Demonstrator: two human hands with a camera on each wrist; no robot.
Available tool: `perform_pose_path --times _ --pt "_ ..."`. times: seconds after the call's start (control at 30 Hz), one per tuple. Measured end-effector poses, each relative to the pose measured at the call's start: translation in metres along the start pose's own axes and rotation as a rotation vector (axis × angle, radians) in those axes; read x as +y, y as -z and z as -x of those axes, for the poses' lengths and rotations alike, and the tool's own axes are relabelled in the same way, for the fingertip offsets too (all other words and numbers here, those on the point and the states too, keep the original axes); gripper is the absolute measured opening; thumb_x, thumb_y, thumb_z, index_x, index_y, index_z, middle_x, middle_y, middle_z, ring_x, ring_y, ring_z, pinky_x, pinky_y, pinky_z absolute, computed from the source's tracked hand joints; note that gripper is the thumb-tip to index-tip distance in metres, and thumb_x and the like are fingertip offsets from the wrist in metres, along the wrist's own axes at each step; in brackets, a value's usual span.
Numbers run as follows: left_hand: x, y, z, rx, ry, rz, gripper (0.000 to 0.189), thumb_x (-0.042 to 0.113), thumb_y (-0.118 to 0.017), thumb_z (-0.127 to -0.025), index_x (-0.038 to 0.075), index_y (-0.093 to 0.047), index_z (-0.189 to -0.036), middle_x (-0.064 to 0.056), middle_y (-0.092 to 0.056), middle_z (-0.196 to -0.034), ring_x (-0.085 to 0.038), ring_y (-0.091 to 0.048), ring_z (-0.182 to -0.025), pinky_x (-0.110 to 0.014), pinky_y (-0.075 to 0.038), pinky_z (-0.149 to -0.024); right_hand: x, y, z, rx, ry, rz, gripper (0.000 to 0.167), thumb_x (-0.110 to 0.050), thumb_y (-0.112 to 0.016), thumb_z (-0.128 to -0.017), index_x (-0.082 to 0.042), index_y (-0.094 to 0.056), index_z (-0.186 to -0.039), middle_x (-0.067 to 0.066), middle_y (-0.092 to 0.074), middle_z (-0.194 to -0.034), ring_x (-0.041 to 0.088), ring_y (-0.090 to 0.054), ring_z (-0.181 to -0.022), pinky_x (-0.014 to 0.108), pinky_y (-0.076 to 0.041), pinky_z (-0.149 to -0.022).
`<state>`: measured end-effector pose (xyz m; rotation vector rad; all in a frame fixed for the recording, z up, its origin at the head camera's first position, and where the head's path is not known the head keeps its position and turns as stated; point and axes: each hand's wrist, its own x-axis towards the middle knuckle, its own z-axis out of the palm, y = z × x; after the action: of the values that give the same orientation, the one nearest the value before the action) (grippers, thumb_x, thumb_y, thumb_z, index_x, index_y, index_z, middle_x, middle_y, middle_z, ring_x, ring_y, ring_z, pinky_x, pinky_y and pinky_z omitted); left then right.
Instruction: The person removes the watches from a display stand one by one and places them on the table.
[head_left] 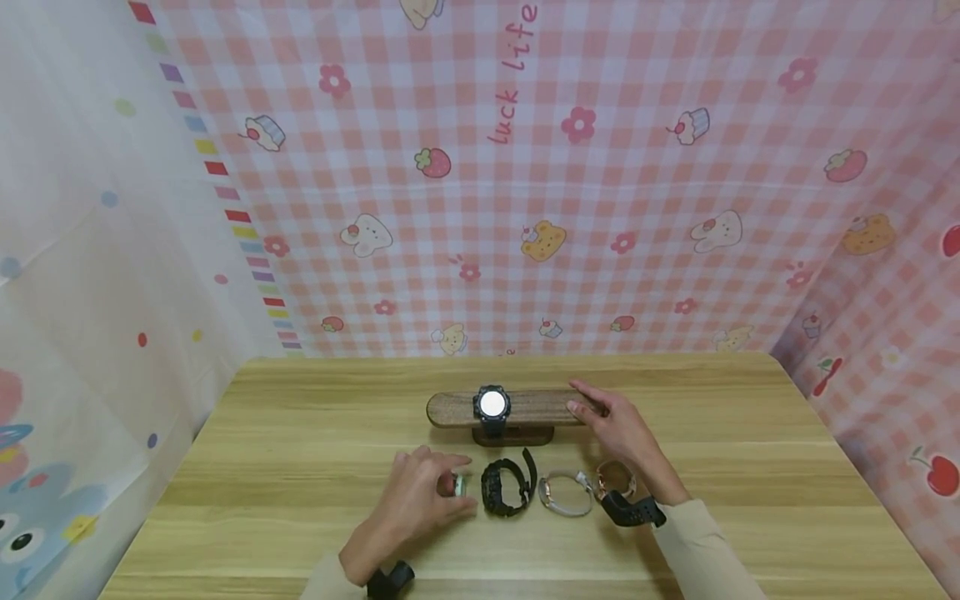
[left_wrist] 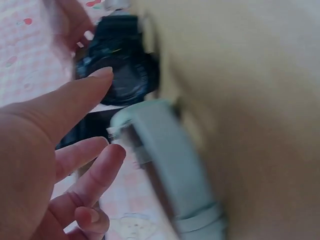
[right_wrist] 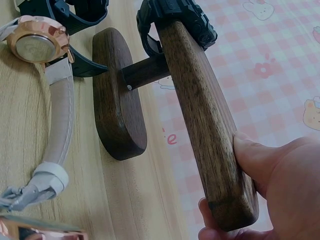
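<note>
My right hand [head_left: 622, 429] grips the right end of a dark wooden watch stand [head_left: 540, 407]. In the right wrist view the thumb lies on one face of the bar [right_wrist: 202, 125], with fingers under its end. A black watch [head_left: 492, 404] with a bright dial is strapped round the bar, left of its middle. Over the table my left hand [head_left: 416, 492] spreads thumb and forefinger on either side of a mint-green watch [head_left: 459, 485]. The left wrist view shows its pale strap [left_wrist: 172, 160] standing apart from the fingers; that view is blurred.
A second black watch [head_left: 495, 487] stands on the wooden table [head_left: 300, 467] in front of the stand. Right of it are a watch with a whitish strap [head_left: 566, 493] and a rose-gold one [head_left: 617, 479], close to my right wrist. A pink checked cloth [head_left: 480, 200] hangs behind the table.
</note>
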<state>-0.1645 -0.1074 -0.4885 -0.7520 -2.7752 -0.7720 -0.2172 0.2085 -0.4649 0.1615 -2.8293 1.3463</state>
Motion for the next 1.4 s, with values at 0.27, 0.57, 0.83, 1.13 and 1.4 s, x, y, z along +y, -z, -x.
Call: perform_pose_path --times 0.27,0.57,0.83,1.13,1.4 --pt "0.002 0.016 -0.016 0.139 -0.110 0.013 0.044 0.031 -0.091 -0.067 0.008 -0.077 -0.102 0.005 -0.068 -0.067 -0.012 -0.054 -0.061 -0.024 -0.040 -0.066 0.000 0.000 0.000 -0.011 -0.016 -0.013 0.048 -0.029 -0.062 -0.099 -0.017 -0.053 -0.144 0.019 -0.051 -0.145 0.021 -0.054 -0.081 0.032 -0.045 -0.073" --pt "0.005 0.026 -0.030 0.188 -0.098 0.069 0.049 0.030 -0.089 -0.071 0.008 -0.074 -0.112 0.001 -0.071 -0.078 -0.001 -0.044 -0.057 -0.017 -0.041 -0.058 -0.001 0.000 0.001 -0.017 -0.035 -0.038 0.048 -0.028 -0.062 -0.099 -0.016 -0.053 -0.144 0.020 -0.055 -0.141 0.016 -0.043 -0.063 0.030 -0.042 -0.059" --pt "0.007 0.027 -0.040 0.227 -0.105 0.106 0.053 0.028 -0.089 -0.071 0.008 -0.071 -0.116 -0.004 -0.072 -0.085 -0.015 -0.058 -0.068 -0.020 -0.046 -0.060 -0.002 0.000 0.002 -0.026 -0.027 -0.033 0.049 -0.029 -0.062 -0.099 -0.014 -0.052 -0.145 0.022 -0.054 -0.141 0.017 -0.042 -0.063 0.031 -0.041 -0.059" --pt "0.009 0.026 -0.057 0.170 0.026 0.122 0.063 0.036 -0.086 -0.074 0.010 -0.066 -0.127 -0.005 -0.070 -0.096 -0.022 -0.060 -0.091 -0.046 -0.050 -0.090 -0.001 0.000 -0.001 -0.028 -0.036 -0.030 0.048 -0.029 -0.061 -0.099 -0.016 -0.052 -0.145 0.020 -0.053 -0.143 0.016 -0.043 -0.063 0.031 -0.042 -0.062" --pt "0.012 0.018 -0.071 0.150 0.114 0.066 0.072 0.048 -0.085 -0.072 0.016 -0.062 -0.133 -0.007 -0.066 -0.107 -0.025 -0.055 -0.103 -0.047 -0.042 -0.091 -0.002 0.001 -0.001 -0.024 -0.029 -0.030 0.048 -0.028 -0.061 -0.099 -0.015 -0.052 -0.145 0.021 -0.054 -0.141 0.017 -0.042 -0.064 0.031 -0.041 -0.061"
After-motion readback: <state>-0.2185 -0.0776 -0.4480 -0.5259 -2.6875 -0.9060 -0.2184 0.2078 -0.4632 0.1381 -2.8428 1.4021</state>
